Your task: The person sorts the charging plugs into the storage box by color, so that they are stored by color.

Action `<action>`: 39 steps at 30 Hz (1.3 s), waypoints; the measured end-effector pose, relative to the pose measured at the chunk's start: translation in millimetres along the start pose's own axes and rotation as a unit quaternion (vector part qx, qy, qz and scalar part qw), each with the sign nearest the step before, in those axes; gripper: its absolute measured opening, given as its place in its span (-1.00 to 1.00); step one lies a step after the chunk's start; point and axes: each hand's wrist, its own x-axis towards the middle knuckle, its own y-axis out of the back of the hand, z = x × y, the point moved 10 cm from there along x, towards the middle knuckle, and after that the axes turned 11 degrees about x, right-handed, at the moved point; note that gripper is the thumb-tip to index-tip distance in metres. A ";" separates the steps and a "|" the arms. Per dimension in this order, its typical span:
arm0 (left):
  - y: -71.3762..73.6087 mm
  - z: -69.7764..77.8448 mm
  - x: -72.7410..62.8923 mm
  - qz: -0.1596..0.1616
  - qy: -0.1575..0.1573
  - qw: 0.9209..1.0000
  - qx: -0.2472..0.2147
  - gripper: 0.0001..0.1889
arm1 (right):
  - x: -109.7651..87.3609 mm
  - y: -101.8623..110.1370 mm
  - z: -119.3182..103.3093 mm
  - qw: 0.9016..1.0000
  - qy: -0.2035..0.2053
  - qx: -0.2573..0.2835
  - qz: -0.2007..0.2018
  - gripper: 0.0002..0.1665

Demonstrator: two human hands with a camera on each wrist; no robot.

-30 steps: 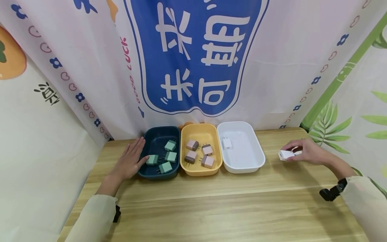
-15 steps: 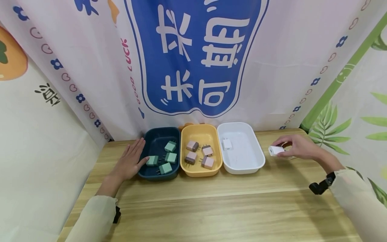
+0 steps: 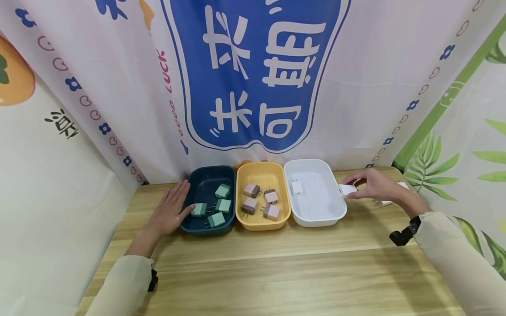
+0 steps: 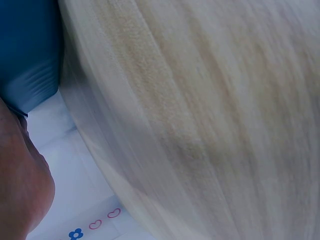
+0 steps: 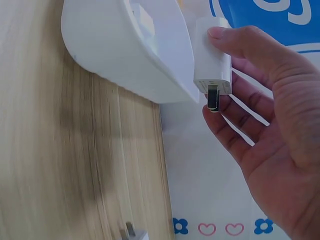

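Note:
My right hand (image 3: 374, 185) pinches a white plug charger (image 3: 348, 190) between thumb and fingers, at the right rim of the white tray (image 3: 319, 222). In the right wrist view the charger (image 5: 212, 57) shows a metal prong pointing down. Another white charger (image 3: 297, 188) lies in that tray, near its left wall. My left hand (image 3: 168, 210) rests with straightened fingers along the left side of the dark blue tray (image 3: 209, 172), its thumb over the rim. Several green chargers (image 3: 223, 205) lie inside it.
A yellow tray (image 3: 262, 226) with several pink chargers (image 3: 271, 212) stands between the other two trays. Partly behind my right wrist, white chargers (image 3: 385, 202) lie on the wooden table (image 3: 276, 272). A printed curtain (image 3: 356, 109) hangs behind the table's far edge.
My right hand has carried the white charger leftward, from the table's right side to the white tray's rim. White chargers on the table now show behind the wrist. My left hand stays still.

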 end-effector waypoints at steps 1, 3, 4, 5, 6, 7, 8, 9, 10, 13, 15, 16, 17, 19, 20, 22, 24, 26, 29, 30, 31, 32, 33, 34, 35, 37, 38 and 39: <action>0.1 -0.1 0.1 0.000 0.000 1.000 0.000 -0.16 | 2.1 -0.7 -0.1 1.000 -0.002 -0.001 -0.001 -0.60; 0.1 -0.5 0.5 -0.001 0.000 1.000 0.000 -0.16 | 6.4 -2.1 -0.4 1.000 -0.003 -0.005 -0.002 -0.60; 0.2 -0.8 0.8 -0.001 0.000 1.000 0.001 -0.16 | 8.6 -2.7 -0.2 1.000 -0.005 -0.008 -0.002 -0.60; 0.4 -1.0 1.2 0.000 0.000 1.000 0.000 -0.16 | 10.5 -3.3 -0.3 1.000 -0.006 -0.008 -0.003 -0.60; 0.5 -1.2 1.7 0.000 0.000 1.000 -0.001 -0.16 | 12.5 -3.7 -0.1 1.000 -0.008 -0.010 -0.004 -0.61; 0.7 -1.6 2.2 0.000 0.001 1.000 -0.001 -0.16 | 14.4 -4.2 0.2 1.000 -0.009 -0.011 -0.005 -0.61; 0.8 -1.6 2.6 0.000 0.001 1.000 -0.001 -0.16 | 16.3 -4.6 0.6 1.000 -0.011 -0.012 -0.006 -0.61; 0.8 -1.8 2.9 0.000 0.001 1.000 -0.001 -0.16 | 18.0 -4.8 1.4 1.000 -0.014 -0.015 -0.007 -0.62; 0.6 -1.8 3.2 -0.001 0.001 1.000 -0.001 -0.16 | 19.8 -5.1 2.0 1.000 -0.017 -0.015 -0.008 -0.62; -0.7 -2.3 3.5 -0.003 0.002 1.000 0.003 -0.16 | 24.9 -6.6 2.8 0.999 -0.023 -0.020 -0.012 -0.62; -1.4 -2.8 3.6 -0.003 0.002 1.000 0.006 -0.16 | 28.5 -8.0 3.6 0.999 -0.028 -0.024 -0.015 -0.62; -1.5 -2.9 3.6 -0.002 0.002 1.000 0.007 -0.16 | 30.4 -8.7 3.8 0.999 -0.031 -0.024 -0.016 -0.62; -1.5 -3.0 3.5 -0.002 0.002 1.000 0.006 -0.16 | 32.3 -9.4 4.1 0.999 -0.033 -0.027 -0.017 -0.62; -1.7 -3.0 3.2 -0.003 0.002 1.000 0.006 -0.16 | 36.0 -10.5 5.1 0.999 -0.038 -0.028 -0.018 -0.61; -1.5 -2.8 2.9 -0.003 0.001 1.000 0.006 -0.16 | 37.7 -11.1 4.9 0.999 -0.039 -0.027 -0.019 -0.61; -1.2 -2.1 2.2 -0.005 0.001 1.000 0.003 -0.16 | 41.4 -12.2 4.8 0.999 -0.039 -0.026 -0.022 -0.61; -1.2 -1.6 1.6 -0.007 0.001 1.000 0.002 -0.16 | 45.1 -13.6 4.2 0.999 -0.038 -0.026 -0.027 -0.61; -0.8 -1.0 1.1 -0.008 0.002 1.000 0.000 -0.16 | 49.3 -15.2 3.3 0.999 -0.036 -0.024 -0.031 -0.61; -1.1 -1.4 1.0 -0.007 0.003 1.000 -0.001 -0.16 | 55.4 -17.8 3.2 0.999 -0.034 -0.018 -0.036 -0.62; -1.2 -1.6 1.0 -0.006 0.003 1.000 0.000 -0.16 | 57.3 -18.7 3.5 0.999 -0.035 -0.017 -0.038 -0.62; -1.4 -1.8 1.1 -0.006 0.003 1.000 0.001 -0.16 | 59.2 -19.5 3.9 0.998 -0.035 -0.016 -0.040 -0.62; -1.8 -2.1 1.1 -0.006 0.003 1.000 0.002 -0.16 | 61.1 -20.4 4.6 0.998 -0.037 -0.016 -0.041 -0.62; -2.2 -2.3 1.1 -0.007 0.003 1.000 0.003 -0.16 | 62.9 -21.3 5.0 0.998 -0.037 -0.015 -0.043 -0.62; -2.6 -2.5 1.1 -0.007 0.003 1.000 0.004 -0.16 | 64.9 -22.4 5.6 0.998 -0.038 -0.015 -0.045 -0.62; -2.9 -2.5 1.0 -0.008 0.003 1.000 0.005 -0.16 | 66.6 -23.3 5.4 0.998 -0.037 -0.014 -0.048 -0.61; -3.3 -2.2 0.9 -0.008 0.004 1.000 0.006 -0.16 | 70.6 -25.4 6.4 0.998 -0.036 -0.012 -0.051 -0.61; -3.3 -1.9 0.9 -0.008 0.004 1.000 0.007 -0.16 | 72.6 -26.5 7.1 0.998 -0.037 -0.012 -0.053 -0.61; -3.3 -1.3 0.8 -0.008 0.004 1.000 0.006 -0.16 | 74.5 -27.5 7.7 0.998 -0.037 -0.012 -0.055 -0.61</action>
